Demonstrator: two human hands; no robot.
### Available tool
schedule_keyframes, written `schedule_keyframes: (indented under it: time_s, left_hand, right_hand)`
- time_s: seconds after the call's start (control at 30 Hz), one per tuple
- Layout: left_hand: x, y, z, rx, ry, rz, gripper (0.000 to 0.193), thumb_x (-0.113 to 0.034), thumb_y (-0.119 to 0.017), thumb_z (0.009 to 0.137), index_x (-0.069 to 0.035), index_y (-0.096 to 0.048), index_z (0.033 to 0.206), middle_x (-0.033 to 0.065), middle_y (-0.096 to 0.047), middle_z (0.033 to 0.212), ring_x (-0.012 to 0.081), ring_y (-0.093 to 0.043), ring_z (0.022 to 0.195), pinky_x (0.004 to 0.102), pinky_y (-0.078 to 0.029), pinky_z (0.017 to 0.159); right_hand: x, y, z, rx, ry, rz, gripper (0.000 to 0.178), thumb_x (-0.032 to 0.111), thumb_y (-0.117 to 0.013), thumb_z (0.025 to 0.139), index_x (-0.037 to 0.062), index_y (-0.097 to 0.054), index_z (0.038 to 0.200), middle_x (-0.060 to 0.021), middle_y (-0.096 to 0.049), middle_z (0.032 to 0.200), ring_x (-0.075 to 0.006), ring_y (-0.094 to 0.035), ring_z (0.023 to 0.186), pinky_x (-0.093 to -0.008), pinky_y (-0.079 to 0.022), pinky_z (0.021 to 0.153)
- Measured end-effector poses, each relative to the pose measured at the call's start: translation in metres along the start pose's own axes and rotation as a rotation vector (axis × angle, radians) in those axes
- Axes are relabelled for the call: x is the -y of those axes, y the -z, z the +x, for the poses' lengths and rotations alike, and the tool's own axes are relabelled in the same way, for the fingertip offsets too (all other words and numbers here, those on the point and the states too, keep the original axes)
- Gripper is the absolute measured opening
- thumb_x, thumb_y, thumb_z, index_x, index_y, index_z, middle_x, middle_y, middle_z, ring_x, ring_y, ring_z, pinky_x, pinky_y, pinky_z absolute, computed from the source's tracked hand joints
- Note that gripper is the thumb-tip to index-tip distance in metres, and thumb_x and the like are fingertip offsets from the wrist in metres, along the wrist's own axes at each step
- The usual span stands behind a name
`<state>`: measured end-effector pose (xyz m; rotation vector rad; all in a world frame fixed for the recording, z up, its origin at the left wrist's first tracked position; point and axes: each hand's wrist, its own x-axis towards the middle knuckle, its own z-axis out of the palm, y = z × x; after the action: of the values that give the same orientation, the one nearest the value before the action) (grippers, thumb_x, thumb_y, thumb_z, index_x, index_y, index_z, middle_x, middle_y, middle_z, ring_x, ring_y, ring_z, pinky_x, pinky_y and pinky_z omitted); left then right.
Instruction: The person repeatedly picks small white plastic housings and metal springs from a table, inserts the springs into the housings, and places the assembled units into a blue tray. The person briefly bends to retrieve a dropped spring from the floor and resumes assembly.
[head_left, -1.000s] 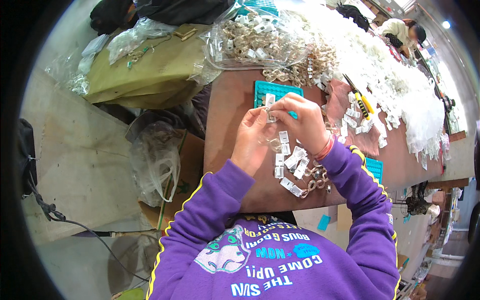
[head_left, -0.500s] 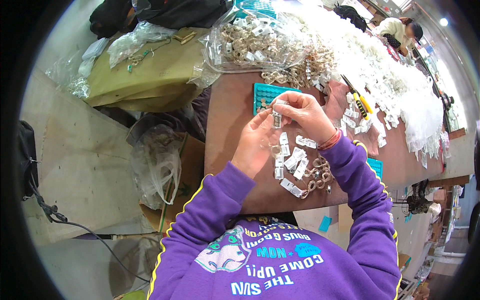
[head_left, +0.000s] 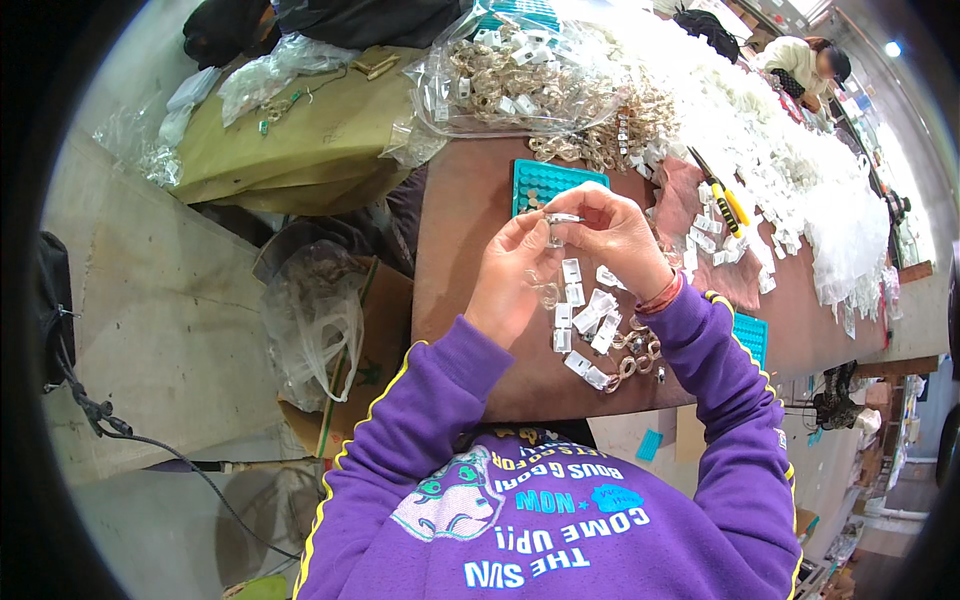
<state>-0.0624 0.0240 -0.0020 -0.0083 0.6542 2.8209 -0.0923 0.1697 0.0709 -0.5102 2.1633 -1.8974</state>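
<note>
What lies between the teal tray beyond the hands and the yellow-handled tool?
In the head view: a strip of brown tabletop, then pink cloth bearing white pieces.

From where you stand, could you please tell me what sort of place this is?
Probably a small-parts workshop: heaped white parts, a yellow-handled tool and a teal tray share one table.

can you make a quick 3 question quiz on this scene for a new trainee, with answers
1. What lies just beyond the right hand, partly hidden by it?
2. True or false: the right hand is inside the clear bag.
3. Which colours are on the handles of the pliers? a) red and blue; b) yellow and black; c) green and white

Key:
1. A teal tray.
2. False: together with the left hand, it pinches a small pale part.
3. b
</note>
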Motion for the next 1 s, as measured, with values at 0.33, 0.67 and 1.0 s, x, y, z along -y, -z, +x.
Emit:
schedule_keyframes:
  time_s: [0.33,0.67,1.0]
  left_hand:
    - [-0.003,0.002,-0.001,0.050,0.066,-0.126,0.015,-0.019,-0.060,0.096,-0.008,-0.060,0.108,0.0006,-0.064,0.101,0.0094,-0.061,0.089,0.0245,-0.051,0.079]
    - [0.003,0.002,-0.002,-0.054,0.113,-0.170,0.019,-0.030,-0.057,0.098,-0.014,-0.060,0.107,-0.0008,-0.063,0.100,0.0114,-0.060,0.089,0.0306,-0.049,0.080]
    - [0.004,-0.003,-0.005,-0.002,0.063,-0.053,0.019,-0.024,-0.057,0.097,-0.010,-0.058,0.111,0.0017,-0.063,0.103,0.0128,-0.061,0.092,0.0301,-0.050,0.082]
  right_hand:
    - [0.001,-0.005,-0.011,-0.092,0.480,-0.740,0.027,0.008,-0.071,0.079,0.0035,-0.068,0.106,-0.0104,-0.065,0.096,-0.0237,-0.067,0.083,-0.0311,-0.055,0.070]
    - [-0.019,-0.009,-0.005,-0.052,0.789,-1.037,0.035,0.008,-0.067,0.075,0.0015,-0.064,0.109,-0.0109,-0.065,0.099,-0.0267,-0.066,0.088,-0.0352,-0.055,0.077]
    - [-0.017,0.004,-0.003,0.020,0.807,-1.043,0.038,0.010,-0.069,0.071,0.0002,-0.062,0.107,-0.0107,-0.062,0.094,-0.0282,-0.063,0.086,-0.0372,-0.054,0.075]
